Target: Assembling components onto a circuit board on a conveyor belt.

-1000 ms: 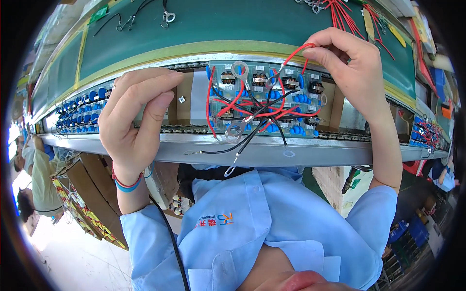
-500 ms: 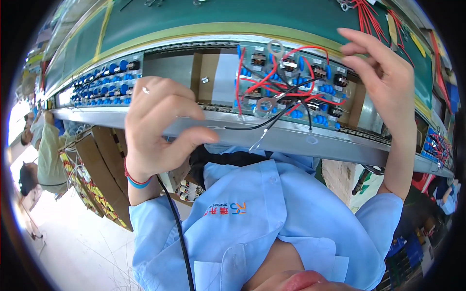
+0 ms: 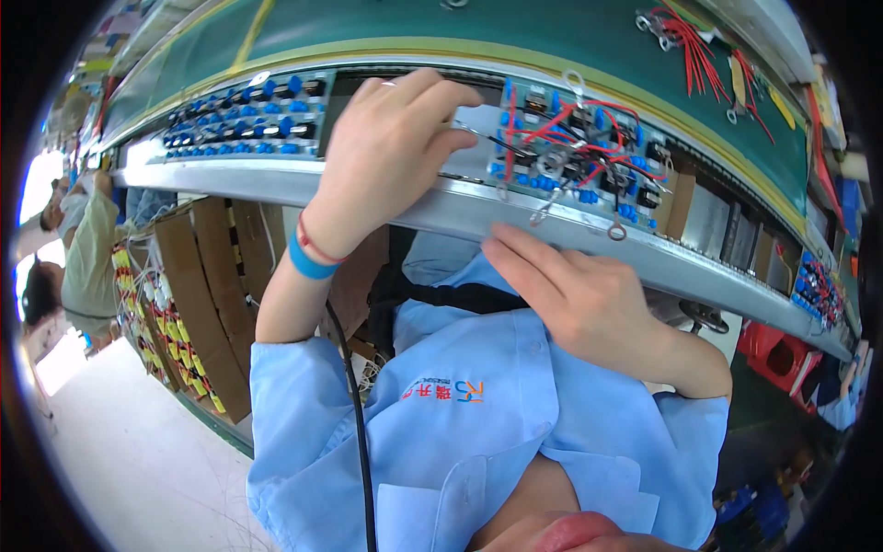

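Observation:
A circuit board (image 3: 579, 189) with blue and black parts lies on the conveyor line in front of me. Red wires and black wires with ring terminals sprawl across it, and some terminals hang over the near rail. My left hand (image 3: 391, 152) is at the board's left end, thumb and forefinger pinched on the end of a black wire (image 3: 497, 140). The fingers partly hide that wire's terminal. Below the board, my right hand (image 3: 584, 299) hovers by the rail with fingers stretched out, holding nothing.
Further left on the line sits another populated board (image 3: 244, 120); one with red wires (image 3: 819, 285) is at the far right. A metal rail (image 3: 423, 213) runs along the near side. Red wires (image 3: 694, 55) lie on the green bench (image 3: 368, 32). Cardboard dividers (image 3: 216, 294) stand lower left.
My left hand has moved up and right, and its fingers have closed on the black wire. My right hand has come down and left from beyond the board to the near rail.

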Tool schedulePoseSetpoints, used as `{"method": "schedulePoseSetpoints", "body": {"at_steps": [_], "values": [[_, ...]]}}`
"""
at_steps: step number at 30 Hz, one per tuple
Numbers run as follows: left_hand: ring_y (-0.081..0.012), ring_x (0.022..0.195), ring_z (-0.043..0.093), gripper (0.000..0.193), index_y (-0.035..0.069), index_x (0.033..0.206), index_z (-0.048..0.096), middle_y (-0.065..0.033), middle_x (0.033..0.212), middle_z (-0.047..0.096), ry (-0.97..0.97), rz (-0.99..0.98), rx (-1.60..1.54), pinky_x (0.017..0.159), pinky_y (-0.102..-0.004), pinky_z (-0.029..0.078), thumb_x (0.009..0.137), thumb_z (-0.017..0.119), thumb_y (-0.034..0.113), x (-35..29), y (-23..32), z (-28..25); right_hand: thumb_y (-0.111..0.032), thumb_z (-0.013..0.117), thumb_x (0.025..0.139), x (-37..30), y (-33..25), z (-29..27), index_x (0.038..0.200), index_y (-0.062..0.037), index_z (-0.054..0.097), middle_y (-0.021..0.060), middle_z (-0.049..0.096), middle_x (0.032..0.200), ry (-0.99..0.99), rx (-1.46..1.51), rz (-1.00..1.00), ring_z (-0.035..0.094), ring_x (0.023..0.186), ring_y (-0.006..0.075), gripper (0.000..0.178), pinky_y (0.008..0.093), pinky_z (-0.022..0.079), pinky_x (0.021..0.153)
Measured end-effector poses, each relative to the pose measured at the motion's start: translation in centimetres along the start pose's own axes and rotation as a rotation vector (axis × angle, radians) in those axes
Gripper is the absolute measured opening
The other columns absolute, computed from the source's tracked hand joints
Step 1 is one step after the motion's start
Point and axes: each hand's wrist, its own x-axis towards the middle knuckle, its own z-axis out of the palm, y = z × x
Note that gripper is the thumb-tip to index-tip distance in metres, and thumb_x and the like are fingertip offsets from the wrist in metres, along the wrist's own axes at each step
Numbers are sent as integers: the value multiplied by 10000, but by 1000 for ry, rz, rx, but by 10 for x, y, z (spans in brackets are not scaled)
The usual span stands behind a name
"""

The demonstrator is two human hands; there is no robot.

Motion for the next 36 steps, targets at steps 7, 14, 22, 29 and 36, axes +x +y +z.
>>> {"method": "schedulePoseSetpoints", "body": {"at_steps": [7,14,22,29,36], "values": [[-220,772,570,356,113,1115,637,-50,882,590,24,-81,-55,751,-336,416,765,704,94,-39,-6,-21,-113,572,754,38,-24,20,1320,-51,510,139,556,1319,-121,-314,5,578,531,108,572,248,488,458],[-212,714,594,129,53,932,679,-75,856,633,289,-369,-24,681,-326,469,806,686,80,-100,-44,-76,-47,548,790,39,-19,24,1338,-59,471,92,576,1254,-152,-502,155,618,525,138,553,267,493,444],[-230,672,601,74,75,813,691,-52,799,654,432,-625,199,676,-338,441,819,671,147,-131,-94,-80,0,485,808,2,-3,0,1315,-61,468,108,574,1226,-164,-360,347,666,665,258,511,341,535,569],[-246,721,615,116,101,776,700,-41,738,628,466,-543,453,688,-369,429,809,682,211,-115,-108,-57,55,464,774,-46,0,-20,1289,-94,484,101,571,1232,-118,-374,587,656,814,351,536,434,523,663],[-246,716,627,141,109,752,701,-43,723,635,430,-628,593,676,-375,428,822,669,228,-115,-112,-52,4,462,907,-98,18,-32,1279,-128,494,100,589,1224,-17,-445,780,639,864,376,397,449,505,696]]}}
